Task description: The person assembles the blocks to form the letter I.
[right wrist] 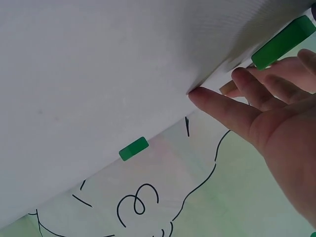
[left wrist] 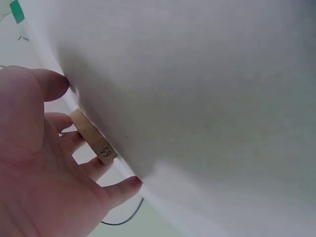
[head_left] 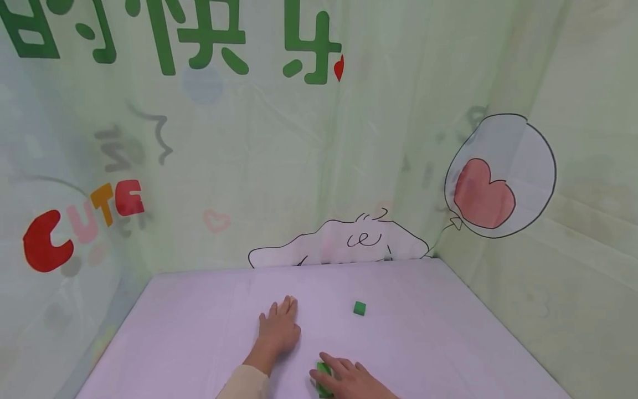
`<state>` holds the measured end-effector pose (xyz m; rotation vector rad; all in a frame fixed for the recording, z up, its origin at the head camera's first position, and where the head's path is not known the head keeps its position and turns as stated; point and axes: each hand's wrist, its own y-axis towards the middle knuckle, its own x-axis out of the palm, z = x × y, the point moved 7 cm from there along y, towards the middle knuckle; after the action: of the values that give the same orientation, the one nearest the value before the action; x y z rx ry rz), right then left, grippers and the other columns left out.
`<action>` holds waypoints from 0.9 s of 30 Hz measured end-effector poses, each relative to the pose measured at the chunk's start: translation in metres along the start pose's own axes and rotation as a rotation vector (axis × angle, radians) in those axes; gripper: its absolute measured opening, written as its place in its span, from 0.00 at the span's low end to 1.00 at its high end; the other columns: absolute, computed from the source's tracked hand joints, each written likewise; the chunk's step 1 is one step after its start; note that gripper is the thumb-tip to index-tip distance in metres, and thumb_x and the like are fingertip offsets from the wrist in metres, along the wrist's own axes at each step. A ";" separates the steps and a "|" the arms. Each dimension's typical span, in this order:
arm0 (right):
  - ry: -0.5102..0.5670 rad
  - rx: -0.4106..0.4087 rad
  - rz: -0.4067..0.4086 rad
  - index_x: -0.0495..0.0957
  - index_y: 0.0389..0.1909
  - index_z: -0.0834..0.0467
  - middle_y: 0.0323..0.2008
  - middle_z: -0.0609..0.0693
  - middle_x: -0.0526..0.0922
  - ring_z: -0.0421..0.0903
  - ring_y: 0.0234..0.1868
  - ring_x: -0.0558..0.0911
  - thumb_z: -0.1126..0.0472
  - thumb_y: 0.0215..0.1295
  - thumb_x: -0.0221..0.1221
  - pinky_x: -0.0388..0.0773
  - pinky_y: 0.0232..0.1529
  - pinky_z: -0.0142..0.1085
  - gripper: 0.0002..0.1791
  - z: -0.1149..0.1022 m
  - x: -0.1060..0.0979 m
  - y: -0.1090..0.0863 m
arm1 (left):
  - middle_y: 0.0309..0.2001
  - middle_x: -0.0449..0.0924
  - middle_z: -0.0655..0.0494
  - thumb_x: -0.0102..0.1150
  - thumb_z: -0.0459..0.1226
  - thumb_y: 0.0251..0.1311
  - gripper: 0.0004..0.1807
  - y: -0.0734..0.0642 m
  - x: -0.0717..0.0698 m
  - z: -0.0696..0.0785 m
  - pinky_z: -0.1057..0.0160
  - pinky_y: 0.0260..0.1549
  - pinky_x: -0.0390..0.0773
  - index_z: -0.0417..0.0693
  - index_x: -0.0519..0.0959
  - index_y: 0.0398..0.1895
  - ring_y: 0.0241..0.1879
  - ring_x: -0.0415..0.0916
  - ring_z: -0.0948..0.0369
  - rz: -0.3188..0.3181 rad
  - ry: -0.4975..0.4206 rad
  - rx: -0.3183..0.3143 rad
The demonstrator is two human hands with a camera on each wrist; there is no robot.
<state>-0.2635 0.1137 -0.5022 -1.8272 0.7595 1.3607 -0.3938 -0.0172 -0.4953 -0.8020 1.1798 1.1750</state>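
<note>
My left hand [head_left: 279, 331] reaches forward over the table, palm down and fingers spread. A flat wooden block [left wrist: 94, 137] with a handwritten number on its side lies at its middle fingers; thumb and little fingertip rest on the tabletop to either side. Nearer to me, my right hand [head_left: 355, 381] hovers low over a long green block [head_left: 324, 379], fingers extended and apart. The right wrist view shows this green block [right wrist: 284, 43] beside the fingers, with one fingertip down at the tabletop. Part of the block is hidden under the hand in the head view.
A small green block [head_left: 359, 308] sits alone farther back, right of the left hand. The table [head_left: 199, 332] has a pale lilac cover. Printed cloth walls [head_left: 299, 166] enclose its back and both sides.
</note>
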 end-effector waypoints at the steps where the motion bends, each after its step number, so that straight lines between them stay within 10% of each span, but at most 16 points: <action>1: 0.002 0.004 0.001 0.60 0.65 0.29 0.68 0.44 0.60 0.51 0.60 0.69 0.19 0.48 0.38 0.71 0.46 0.61 0.41 0.000 0.001 -0.001 | 0.71 0.54 0.51 0.49 0.44 0.61 0.32 0.000 0.000 0.001 0.35 0.57 0.54 0.48 0.60 0.70 0.67 0.52 0.42 0.000 0.010 -0.005; 27: -0.024 0.050 0.025 0.60 0.66 0.31 0.68 0.40 0.59 0.48 0.58 0.69 0.20 0.51 0.34 0.69 0.46 0.61 0.41 0.000 0.008 -0.008 | 0.70 0.54 0.44 0.50 0.44 0.61 0.34 0.001 -0.005 -0.002 0.36 0.52 0.62 0.47 0.57 0.70 0.63 0.58 0.41 0.024 0.055 0.045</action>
<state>-0.2549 0.1173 -0.5087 -1.7647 0.7994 1.3655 -0.3948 -0.0199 -0.4907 -0.7924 1.2605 1.1485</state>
